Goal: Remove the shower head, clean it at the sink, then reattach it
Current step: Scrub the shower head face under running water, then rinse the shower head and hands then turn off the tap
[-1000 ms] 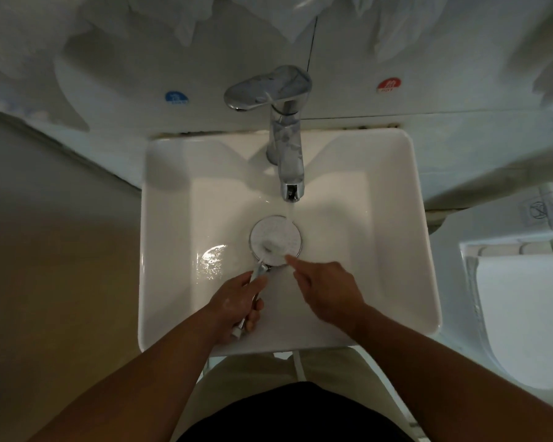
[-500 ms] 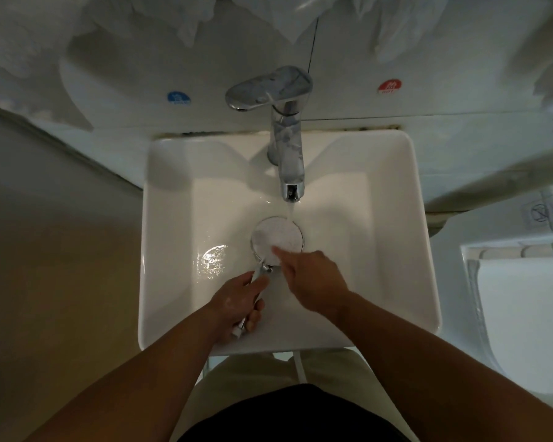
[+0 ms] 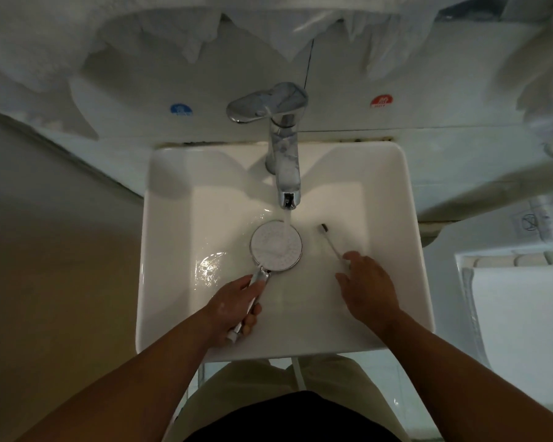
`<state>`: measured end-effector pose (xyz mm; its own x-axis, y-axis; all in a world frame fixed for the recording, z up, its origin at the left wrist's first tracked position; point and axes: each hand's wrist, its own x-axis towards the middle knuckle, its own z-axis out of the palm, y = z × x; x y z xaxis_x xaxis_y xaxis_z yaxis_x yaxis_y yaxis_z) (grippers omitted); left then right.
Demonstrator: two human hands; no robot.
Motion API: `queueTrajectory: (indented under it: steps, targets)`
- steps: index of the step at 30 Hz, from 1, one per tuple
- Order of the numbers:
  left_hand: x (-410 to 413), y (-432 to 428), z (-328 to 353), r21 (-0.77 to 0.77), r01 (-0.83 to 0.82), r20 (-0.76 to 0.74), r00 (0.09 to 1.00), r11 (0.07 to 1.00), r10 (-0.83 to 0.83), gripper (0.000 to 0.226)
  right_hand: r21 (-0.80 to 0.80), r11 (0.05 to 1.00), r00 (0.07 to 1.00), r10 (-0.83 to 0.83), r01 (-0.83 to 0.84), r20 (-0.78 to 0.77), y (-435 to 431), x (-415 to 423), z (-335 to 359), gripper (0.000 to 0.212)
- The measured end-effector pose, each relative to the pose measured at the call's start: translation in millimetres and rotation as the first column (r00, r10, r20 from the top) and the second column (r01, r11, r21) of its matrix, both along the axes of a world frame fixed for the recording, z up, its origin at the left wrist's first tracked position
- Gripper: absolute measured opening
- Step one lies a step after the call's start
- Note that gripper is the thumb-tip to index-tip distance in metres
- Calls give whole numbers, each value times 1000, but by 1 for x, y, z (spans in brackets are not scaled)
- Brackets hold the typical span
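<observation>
One shower head (image 3: pixel 276 245), its round, chrome-rimmed white nozzle face upward, lies in the sink (image 3: pixel 411 250) under the running stream. Its handle runs back toward the person, gripped by the left hand (image 3: pixel 237 306). The right hand (image 3: pixel 367 288) is loosely spread, index tip touching one slim toothbrush (image 3: pixel 331 242). One chrome faucet (image 3: pixel 284 161) stands behind.

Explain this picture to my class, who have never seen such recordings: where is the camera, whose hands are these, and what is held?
There is no machine: a person wears one camera on the head, looking down at their own hands. The white sink has its faucet running. The left hand grips the handle of the shower head, whose upper edge catches the stream. A toothbrush lies in the basin; the right hand touches its handle end with relaxed fingers.
</observation>
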<state>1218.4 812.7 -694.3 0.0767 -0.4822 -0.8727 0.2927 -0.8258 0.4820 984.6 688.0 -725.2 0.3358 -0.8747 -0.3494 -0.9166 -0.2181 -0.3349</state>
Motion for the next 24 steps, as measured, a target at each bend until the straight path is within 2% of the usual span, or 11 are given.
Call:
queueTrajectory:
  steps: [1, 3, 6, 10, 14, 16, 18, 20, 21, 22, 24]
  targets:
    - [1, -1, 3, -14, 11, -6, 1000, 1000, -11, 34, -58, 998, 1000, 25, -25, -4, -1, 2, 0, 38]
    - [3, -3, 9, -35, 26, -28, 999, 999, -27, 36, -140, 990, 991, 44, -26, 124, -3, 21, 7, 44]
    - [0, -7, 20, -64, 51, -37, 998, 997, -53, 36, -140, 981, 942, 167, -131, 290, -7, 76, 21, 56]
    - [-5, -12, 34, -120, 127, 39, 992, 985, -124, 28, -138, 942, 941, 321, -305, 110, -20, 125, 36, 50]
    - [-3, -15, 39, -151, 209, 111, 975, 966, -193, 22, -23, 993, 993, 113, -112, 38, -45, 131, 54, 40]
    - [1, -15, 38, -157, 238, 116, 968, 958, -222, 20, -71, 989, 992, 125, -127, -34, -47, 132, 50, 38]
    - [8, -14, 36, -157, 271, 107, 961, 950, -256, 21, -107, 933, 938, 347, -344, 9, -41, 136, 51, 31]
    - [12, -13, 33, -161, 339, 111, 940, 927, -324, 22, -74, 749, 752, 656, -659, -55, -32, 131, 35, 23]
    - [12, -13, 33, -159, 355, 113, 933, 921, -341, 22, -30, 683, 682, 723, -729, -107, -37, 128, 36, 26]
    - [11, -14, 34, -161, 349, 111, 936, 923, -334, 21, -3, 706, 702, 704, -708, -109, -43, 129, 46, 36]
    - [7, -20, 35, -181, 309, 101, 950, 933, -295, 19, -96, 856, 861, 508, -508, -30, -53, 128, 56, 56]
